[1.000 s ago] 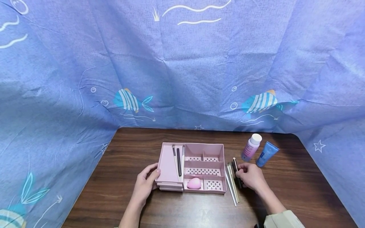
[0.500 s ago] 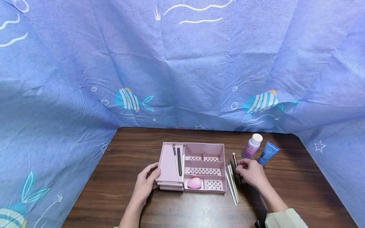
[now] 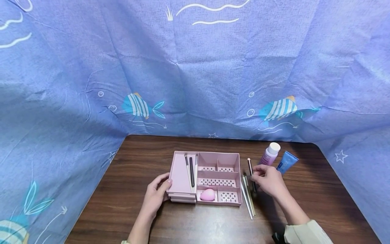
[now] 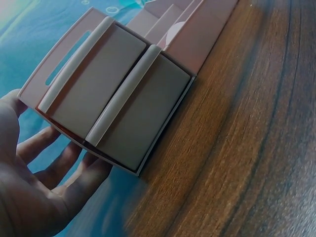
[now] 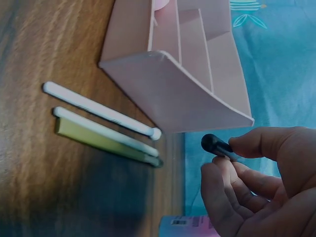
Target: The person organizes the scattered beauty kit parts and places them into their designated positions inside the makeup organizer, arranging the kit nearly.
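Note:
My right hand pinches a black-handled makeup brush, its pale tip pointing up and away, between thumb and fingers. In the right wrist view, the rounded black end of its handle faces the camera. A pink makeup organizer stands left of that hand. At its left side, my left hand grips the edge, thumb at the top and fingers against the side wall. Several makeup brushes lie on the organizer's flat top. A pink makeup sponge sits in a front compartment.
Slim brushes lie on the wooden table just right of the organizer. Behind the right hand stand a pink bottle with a white cap and a blue tube. Two drawers face the front. A blue fish-print curtain hangs behind.
My right hand has lifted the black-handled brush off the table and moved it slightly away from me. The left hand has stayed on the organizer.

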`<state>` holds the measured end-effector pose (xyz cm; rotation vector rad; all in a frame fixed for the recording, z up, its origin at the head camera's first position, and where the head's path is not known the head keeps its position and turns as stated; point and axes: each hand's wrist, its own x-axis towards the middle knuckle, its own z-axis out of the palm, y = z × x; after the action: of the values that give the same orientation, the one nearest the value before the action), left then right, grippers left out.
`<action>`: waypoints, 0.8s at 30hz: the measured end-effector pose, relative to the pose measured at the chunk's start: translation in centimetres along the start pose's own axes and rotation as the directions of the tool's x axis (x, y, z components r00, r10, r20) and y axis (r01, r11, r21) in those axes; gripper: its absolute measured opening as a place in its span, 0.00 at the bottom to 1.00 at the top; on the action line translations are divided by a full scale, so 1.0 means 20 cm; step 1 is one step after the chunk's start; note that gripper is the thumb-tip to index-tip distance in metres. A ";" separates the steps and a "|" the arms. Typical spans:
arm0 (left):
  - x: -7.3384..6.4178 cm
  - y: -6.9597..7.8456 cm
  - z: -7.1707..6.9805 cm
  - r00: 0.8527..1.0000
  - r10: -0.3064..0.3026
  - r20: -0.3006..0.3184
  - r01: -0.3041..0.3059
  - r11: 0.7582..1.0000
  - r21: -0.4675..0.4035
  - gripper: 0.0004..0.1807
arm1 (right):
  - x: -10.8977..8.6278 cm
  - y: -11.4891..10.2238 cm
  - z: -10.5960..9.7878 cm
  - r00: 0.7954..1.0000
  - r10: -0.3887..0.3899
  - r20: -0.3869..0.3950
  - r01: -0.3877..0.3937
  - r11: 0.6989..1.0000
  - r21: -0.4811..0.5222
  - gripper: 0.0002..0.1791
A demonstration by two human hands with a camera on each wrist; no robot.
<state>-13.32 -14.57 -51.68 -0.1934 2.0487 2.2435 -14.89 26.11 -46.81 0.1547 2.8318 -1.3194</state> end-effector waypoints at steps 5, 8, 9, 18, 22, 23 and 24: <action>0.00 0.01 0.01 1.000 -0.004 -0.009 0.005 0.999 0.032 0.23 | 0.01 -0.03 -0.02 0.998 -0.053 -0.026 0.051 0.997 -0.064 0.17; 0.00 0.01 0.01 1.000 -0.004 -0.011 0.004 0.999 0.044 0.22 | 0.01 -0.06 -0.03 0.995 -0.085 -0.047 0.079 0.991 -0.108 0.16; 0.00 0.01 0.01 1.000 -0.003 -0.011 0.003 0.999 0.044 0.22 | 0.01 -0.07 -0.03 0.995 -0.090 -0.052 0.084 0.990 -0.116 0.15; -0.02 0.03 0.02 1.000 0.020 -0.011 -0.019 0.996 0.084 0.23 | 0.01 -0.17 -0.03 0.994 -0.102 -0.038 0.099 0.992 -0.072 0.16; -0.02 0.05 0.01 1.000 0.001 -0.024 0.002 0.993 0.117 0.23 | 0.01 -0.22 -0.01 0.994 -0.108 -0.022 0.107 0.993 -0.042 0.16; -0.02 0.06 0.01 1.000 -0.004 -0.027 0.008 0.992 0.128 0.23 | 0.01 -0.23 0.00 0.994 -0.105 -0.009 0.104 0.994 -0.012 0.16; -0.02 0.06 0.00 1.000 -0.007 -0.029 0.011 0.990 0.140 0.23 | 0.02 -0.24 0.00 0.995 -0.102 0.002 0.101 0.995 0.016 0.16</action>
<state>-13.12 -14.65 -50.37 -0.2245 2.2046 2.0928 -15.70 22.98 -43.19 0.0089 2.8624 -1.3595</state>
